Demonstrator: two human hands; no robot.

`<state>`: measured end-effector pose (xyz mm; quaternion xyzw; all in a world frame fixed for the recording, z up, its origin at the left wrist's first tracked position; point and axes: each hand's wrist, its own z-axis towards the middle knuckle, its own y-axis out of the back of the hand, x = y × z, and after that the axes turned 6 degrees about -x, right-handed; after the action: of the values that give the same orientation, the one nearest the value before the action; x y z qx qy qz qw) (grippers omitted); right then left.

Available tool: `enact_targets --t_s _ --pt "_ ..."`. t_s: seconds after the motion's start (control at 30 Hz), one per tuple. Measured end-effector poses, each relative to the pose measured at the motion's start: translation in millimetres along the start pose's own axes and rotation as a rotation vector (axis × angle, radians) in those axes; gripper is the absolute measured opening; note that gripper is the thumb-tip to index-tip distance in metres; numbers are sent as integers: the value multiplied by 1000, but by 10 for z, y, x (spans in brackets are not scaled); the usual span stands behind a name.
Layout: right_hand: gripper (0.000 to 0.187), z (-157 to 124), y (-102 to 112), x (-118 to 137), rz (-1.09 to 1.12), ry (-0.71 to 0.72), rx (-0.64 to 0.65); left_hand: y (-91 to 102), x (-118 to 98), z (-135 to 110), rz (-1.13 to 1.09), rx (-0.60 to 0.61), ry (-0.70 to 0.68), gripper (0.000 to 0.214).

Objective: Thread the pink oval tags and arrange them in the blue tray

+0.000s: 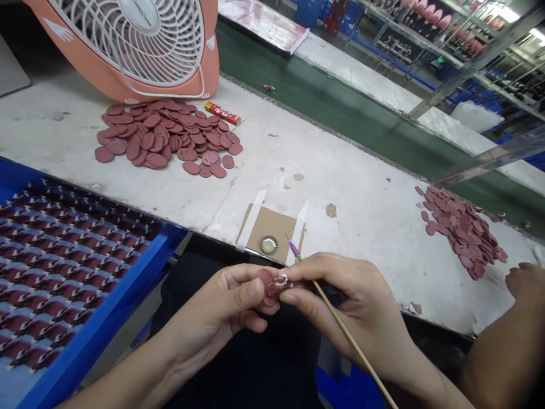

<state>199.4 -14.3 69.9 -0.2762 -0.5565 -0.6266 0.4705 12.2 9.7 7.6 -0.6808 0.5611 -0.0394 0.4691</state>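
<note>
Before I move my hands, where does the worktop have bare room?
On the white worktop, mostly bare room lies between the brown cardboard rectangle and the right heap of dark-red oval pieces; a smaller patch lies between the left dark-red heap and the blue tray. It is crowded before the orange-and-white fan and inside the tray.

Matls. & surf. finishes. Fan [208, 68]: smooth moulded plastic, slight sheen, white plastic grille. Oval discs, LH pile [170, 133] & RH pile [462, 227]: matt, smooth, plastic- or rubber-like; held piece [267, 284] appar. same matl. Thin stick [353, 341]: pale wood, smooth, w/ purple-coated tip. Bottle cap [269, 245]: metal, crimped rim, shiny. Cardboard [279, 224]: brown, matt, under smooth white tape strips [254, 218]. Benchtop [361, 221]: white, scuffed, w/ rough flaked patches. Tray [106, 315]: blue plastic, semi-gloss. Post [468, 68]: bare metal, dull. Clothing [238, 363]: dk. matt cloth.
</note>
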Motion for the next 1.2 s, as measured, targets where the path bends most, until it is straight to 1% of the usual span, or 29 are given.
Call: enact_targets --t_s 0.1,0.27,0.63,0.83,0.97,1.07,1.2 --pt "9 4 -11 -4 13 6 0 8 10 -5 -3 -2 1 32" --pt "11 13 -15 3 2 6 15 16 7 -23 11 -40 13 32" --pt "12 28 -17 14 -26 33 29 33 26 -11 -16 2 18 32" --pt "14 16 -47 5 -45 49 38 38 59 -15 -42 -10 38 30" --pt "12 -19 -60 -4 -81 45 42 18 61 -30 -37 -23 46 29" --pt "13 -44 -65 6 -84 73 23 6 58 -45 -40 -13 44 30" --pt "19 -76 -77 59 -48 132 12 2 44 -84 -17 -33 22 30"
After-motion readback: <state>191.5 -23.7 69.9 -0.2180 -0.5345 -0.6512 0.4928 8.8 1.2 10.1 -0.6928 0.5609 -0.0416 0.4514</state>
